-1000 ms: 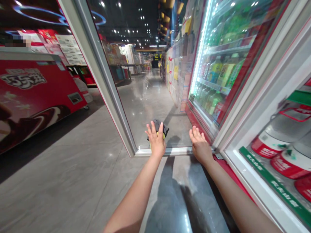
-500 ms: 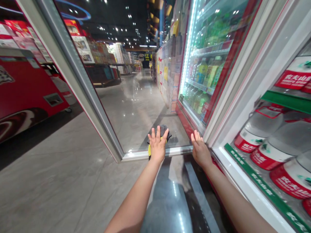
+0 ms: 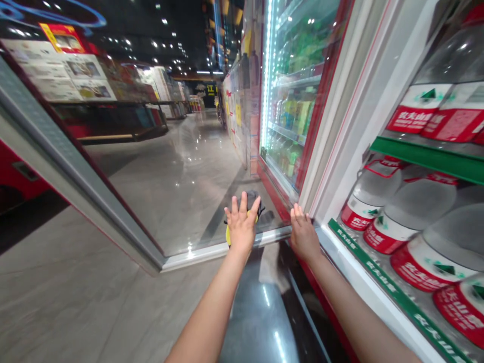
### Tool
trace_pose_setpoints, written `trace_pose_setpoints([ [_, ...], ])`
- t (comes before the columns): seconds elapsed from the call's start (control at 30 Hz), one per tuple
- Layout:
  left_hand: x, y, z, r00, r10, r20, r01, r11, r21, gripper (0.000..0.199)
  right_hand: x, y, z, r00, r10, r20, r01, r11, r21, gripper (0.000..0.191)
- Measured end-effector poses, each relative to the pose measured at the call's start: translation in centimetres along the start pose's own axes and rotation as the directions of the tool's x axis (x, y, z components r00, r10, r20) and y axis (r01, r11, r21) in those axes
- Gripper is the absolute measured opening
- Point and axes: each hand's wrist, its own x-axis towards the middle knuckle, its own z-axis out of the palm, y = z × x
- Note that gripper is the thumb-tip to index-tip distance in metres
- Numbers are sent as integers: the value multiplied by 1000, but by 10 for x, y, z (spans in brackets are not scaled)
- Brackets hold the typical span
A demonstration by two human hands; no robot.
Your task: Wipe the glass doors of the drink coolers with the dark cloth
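My left hand [image 3: 242,222] is stretched forward, fingers spread, in front of the lower glass of an open fridge door [image 3: 196,258]. Behind its fingers shows a dark grey and yellow thing [image 3: 228,235]; its kind and which side of the glass it is on I cannot tell. My right hand [image 3: 303,233] has its fingers extended close together at the bottom corner, where door and cabinet meet. Whether its fingertips touch the frame is unclear. To its right, large water bottles [image 3: 406,206] with red and white labels stand on a green-edged shelf [image 3: 363,254].
Beyond the door, another lit drinks fridge [image 3: 291,108] with a red frame stands beside stacked boxes [image 3: 240,118]. A display table with boxes [image 3: 83,80] is at the left. Below my arms lies a shiny dark surface [image 3: 260,312]. Grey floor [image 3: 86,282] stretches to the left.
The view has turned rightward, so the door, cabinet and bottles sit further left and more bottles show. Both hands stay low by the door, with the right fingers less spread.
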Motion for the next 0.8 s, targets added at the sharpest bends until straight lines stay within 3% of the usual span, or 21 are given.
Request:
trace_pose_setpoints([
  [0.1, 24, 15, -5, 996, -55, -70, 53, 998, -35, 79, 0, 4, 2, 999, 34, 26, -33, 999, -20, 66],
  [0.2, 32, 16, -3, 994, -57, -90, 51, 997, -62, 79, 0, 9, 6, 1000, 12, 3, -12, 1000, 10, 70],
  [0.37, 31, 19, 18, 989, -91, -115, 86, 995, -51, 78, -4, 22, 11, 997, -27, -65, 30, 999, 43, 73],
  [0.47, 24, 26, 39, 996, 87, -12, -87, 996, -18, 77, -7, 29, 15, 995, -51, -82, 59, 994, 91, 78],
  [0.5, 21, 27, 45, 977, 205, 50, -204, 979, -19, 77, -8, 31, 17, 994, -53, -91, 63, 992, 112, 81],
  [0.6, 18, 24, 52, 863, 476, 169, -477, 878, -38, 73, -11, 38, 22, 990, -55, -133, 77, 983, 167, 87],
  [0.67, 23, 24, 51, 831, 529, 173, -532, 846, -31, 69, -13, 41, 24, 987, -54, -150, 83, 977, 197, 91],
  [0.8, 42, 41, 52, 875, 475, 95, -476, 879, -11, 68, -16, 44, 25, 984, -44, -170, 87, 962, 257, 99],
])
